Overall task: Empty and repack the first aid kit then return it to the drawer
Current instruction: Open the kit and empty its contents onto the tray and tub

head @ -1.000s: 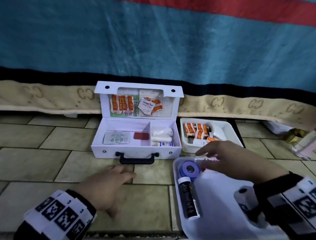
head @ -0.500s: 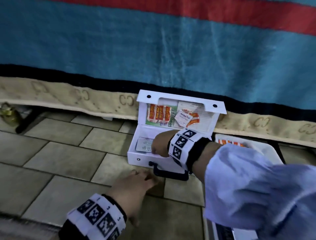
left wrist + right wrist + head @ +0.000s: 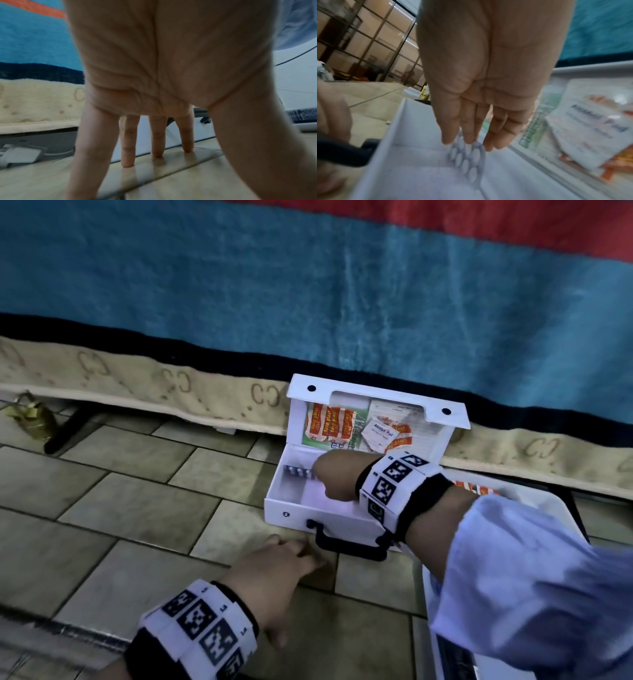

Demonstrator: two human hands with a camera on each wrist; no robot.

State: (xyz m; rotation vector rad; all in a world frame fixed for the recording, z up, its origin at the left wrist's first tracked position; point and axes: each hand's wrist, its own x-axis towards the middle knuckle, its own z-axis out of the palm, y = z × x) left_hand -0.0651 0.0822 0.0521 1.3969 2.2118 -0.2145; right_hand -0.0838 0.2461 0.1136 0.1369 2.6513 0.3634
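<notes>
The white first aid kit (image 3: 291, 512) stands open on the tiled floor, its lid leaning back against the bed. Orange plaster packets (image 3: 329, 423) and an alcohol pad (image 3: 380, 434) sit in the lid pocket. My right hand (image 3: 334, 481) reaches into the kit's left compartment and pinches a silver blister pack of tablets (image 3: 297, 472), tipped up on edge. In the right wrist view the blister pack (image 3: 467, 157) hangs from the right hand (image 3: 471, 142) above the kit's white wall (image 3: 393, 128). My left hand (image 3: 281, 563) rests on the floor by the black handle (image 3: 346, 547), fingers (image 3: 157, 148) straight.
A white tray (image 3: 548, 503) with orange packets (image 3: 476, 487) stands right of the kit. Another white tray (image 3: 421, 594) lies near me, mostly under my sleeve. A blue blanket (image 3: 308, 285) hangs behind. A gold object (image 3: 34, 422) sits far left. A white charger (image 3: 22, 155) lies under the bed.
My right hand left the near tray, crossed into the kit's left compartment and lifted the blister pack off its bottom. My view swung left. The left hand stayed on the floor.
</notes>
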